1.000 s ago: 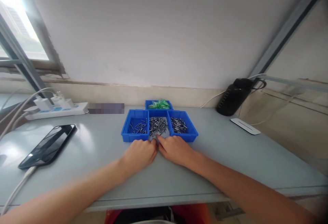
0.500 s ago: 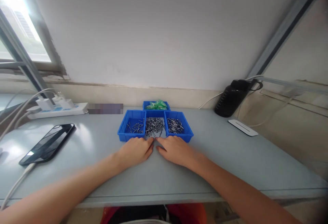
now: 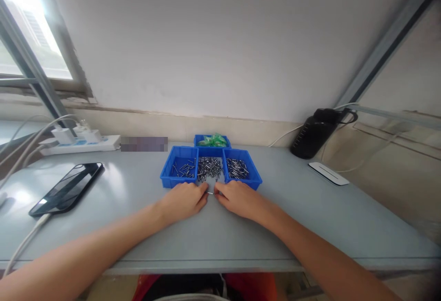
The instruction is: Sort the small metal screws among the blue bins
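Note:
Between my fingertips lies a small, thin metal screw [image 3: 210, 193], a little above the table and in front of the trays; its thread is too small to make out. My left hand [image 3: 186, 200] pinches its left end. At its right end are the closed thumb and finger of my right hand [image 3: 239, 198]. Just beyond, a heap of similar silver screws [image 3: 209, 167] lies on the table between two blue trays. The left blue tray [image 3: 168, 183] contains some screws, and the right blue tray [image 3: 254, 183] is fuller of them.
Behind them stands a blue tray [image 3: 212, 150] with green plastic packets [image 3: 214, 140]. A phone [image 3: 67, 188] and a power strip [image 3: 82, 147] lie to the left. On the right are a black bottle [image 3: 313, 133] and a white flat device [image 3: 328, 173].
Both hands have closed into pinches, and a screw now shows between them. My right hand has shifted slightly right, leaving a wider gap. The view has moved a little.

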Action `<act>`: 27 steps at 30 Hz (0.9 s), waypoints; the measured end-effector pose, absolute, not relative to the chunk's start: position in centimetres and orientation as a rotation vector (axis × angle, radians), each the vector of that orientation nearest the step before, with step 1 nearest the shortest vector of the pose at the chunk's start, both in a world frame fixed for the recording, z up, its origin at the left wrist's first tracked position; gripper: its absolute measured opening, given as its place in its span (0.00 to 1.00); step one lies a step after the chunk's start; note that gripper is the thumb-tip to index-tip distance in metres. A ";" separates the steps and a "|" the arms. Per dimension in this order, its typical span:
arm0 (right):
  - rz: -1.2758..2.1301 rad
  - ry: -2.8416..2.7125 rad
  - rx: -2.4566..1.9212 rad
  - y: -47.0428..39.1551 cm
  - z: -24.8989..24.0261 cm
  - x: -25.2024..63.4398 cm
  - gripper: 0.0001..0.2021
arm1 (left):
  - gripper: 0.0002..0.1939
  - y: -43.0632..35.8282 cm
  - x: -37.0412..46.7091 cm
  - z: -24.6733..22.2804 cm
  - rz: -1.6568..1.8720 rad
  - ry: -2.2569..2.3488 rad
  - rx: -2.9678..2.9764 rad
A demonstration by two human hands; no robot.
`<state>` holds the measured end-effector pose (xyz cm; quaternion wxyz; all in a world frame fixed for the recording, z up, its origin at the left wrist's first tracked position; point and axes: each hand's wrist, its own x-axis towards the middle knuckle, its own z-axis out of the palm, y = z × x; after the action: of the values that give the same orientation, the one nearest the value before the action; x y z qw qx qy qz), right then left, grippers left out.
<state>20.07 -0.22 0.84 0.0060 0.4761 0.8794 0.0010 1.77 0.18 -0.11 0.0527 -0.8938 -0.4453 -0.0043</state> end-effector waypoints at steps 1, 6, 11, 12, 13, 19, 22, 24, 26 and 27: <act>-0.010 2.750 1.492 -0.2 0.9 20.1 0.13 | 0.14 0.2 1.8 -0.1 -0.009 -1.339 -2.724; -0.049 2.715 1.580 -0.3 1.1 20.2 0.16 | 0.14 0.3 1.8 -0.1 0.028 -1.296 -2.741; -0.099 2.651 1.643 -0.4 1.1 20.3 0.20 | 0.14 0.3 1.7 -0.1 0.021 -1.244 -2.728; -0.109 2.641 1.665 -0.5 1.1 20.3 0.21 | 0.13 0.3 1.6 -0.1 0.015 -1.210 -2.734; -0.124 2.629 1.686 -0.5 1.2 20.3 0.22 | 0.13 0.3 1.6 -0.1 0.006 -1.170 -2.743; -0.191 2.602 1.696 -0.6 1.6 20.4 0.22 | 0.12 0.3 1.5 -0.1 -0.039 -1.033 -2.784; -0.195 2.604 1.722 -0.6 1.7 20.4 0.25 | 0.12 0.3 1.5 -0.1 -0.032 -1.035 -2.782; -0.178 2.588 1.752 -0.5 1.6 20.5 0.27 | 0.12 0.2 1.5 0.0 -0.023 -1.039 -2.779; -0.166 2.565 1.774 -0.5 1.5 20.5 0.28 | 0.12 0.2 1.5 0.1 -0.019 -1.036 -2.778; -0.165 2.558 1.778 -0.5 1.5 20.5 0.28 | 0.12 0.2 1.5 0.1 -0.019 -1.029 -2.778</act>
<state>20.47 -0.46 1.45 0.0110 0.5701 0.8198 -0.0529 1.48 0.19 0.11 0.0893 -0.9340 -0.3459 -0.0064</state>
